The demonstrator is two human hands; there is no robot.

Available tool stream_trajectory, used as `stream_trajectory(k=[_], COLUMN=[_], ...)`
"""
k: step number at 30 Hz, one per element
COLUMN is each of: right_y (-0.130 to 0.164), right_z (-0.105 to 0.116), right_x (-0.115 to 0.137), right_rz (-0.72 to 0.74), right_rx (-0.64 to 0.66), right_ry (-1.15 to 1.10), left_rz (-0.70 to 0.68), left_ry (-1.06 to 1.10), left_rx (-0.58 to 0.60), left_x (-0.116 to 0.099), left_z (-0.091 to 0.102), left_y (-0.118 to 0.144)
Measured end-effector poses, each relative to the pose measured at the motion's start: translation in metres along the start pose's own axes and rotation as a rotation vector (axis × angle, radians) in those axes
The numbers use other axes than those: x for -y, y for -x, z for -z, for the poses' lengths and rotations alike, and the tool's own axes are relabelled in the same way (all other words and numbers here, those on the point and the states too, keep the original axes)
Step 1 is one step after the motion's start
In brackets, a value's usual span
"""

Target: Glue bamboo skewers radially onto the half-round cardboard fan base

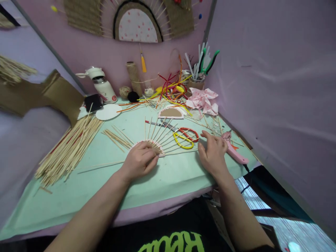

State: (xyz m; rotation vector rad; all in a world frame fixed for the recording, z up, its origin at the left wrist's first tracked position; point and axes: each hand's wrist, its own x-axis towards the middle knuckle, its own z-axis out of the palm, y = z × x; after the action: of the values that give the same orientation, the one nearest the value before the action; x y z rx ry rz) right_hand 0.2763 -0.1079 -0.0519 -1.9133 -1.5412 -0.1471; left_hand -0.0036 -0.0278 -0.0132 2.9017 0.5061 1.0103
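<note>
My left hand [139, 160] lies flat on a half-round cardboard piece [153, 144], pressing it to the pale green table [86, 185]. Thin wooden sticks [168, 134] fan out from that piece toward the back and right. My right hand [212, 153] rests on the table beside the tips of the lowest sticks, fingers curled loosely, and I cannot see anything held in it. Just beyond the fan lie yellow-handled scissors [182, 141] and red-handled scissors [189, 132].
A big heap of sticks [69, 148] lies at the left, a smaller bundle [117, 137] near the fan. A pink glue gun [235, 152] sits right of my right hand. Another half-round piece [172, 112], twine spool [134, 76], bottle [103, 87] and tool cup [196, 82] stand behind.
</note>
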Motion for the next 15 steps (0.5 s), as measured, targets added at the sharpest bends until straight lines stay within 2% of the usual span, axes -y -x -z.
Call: stream_trajectory(k=[6,15], right_y=[0.0011,0.0016], right_z=[-0.0015,-0.0030], right_x=[0.0003,-0.0003], right_rz=[0.013,0.014], right_rx=[0.033,0.058], right_ry=[0.066,0.075], left_rz=[0.045,0.024], left_ry=[0.071,0.072], left_rx=[0.036,0.050], left_x=[0.0004,-0.0015], left_z=[-0.0026,-0.0017], left_y=[0.0038,0.0015])
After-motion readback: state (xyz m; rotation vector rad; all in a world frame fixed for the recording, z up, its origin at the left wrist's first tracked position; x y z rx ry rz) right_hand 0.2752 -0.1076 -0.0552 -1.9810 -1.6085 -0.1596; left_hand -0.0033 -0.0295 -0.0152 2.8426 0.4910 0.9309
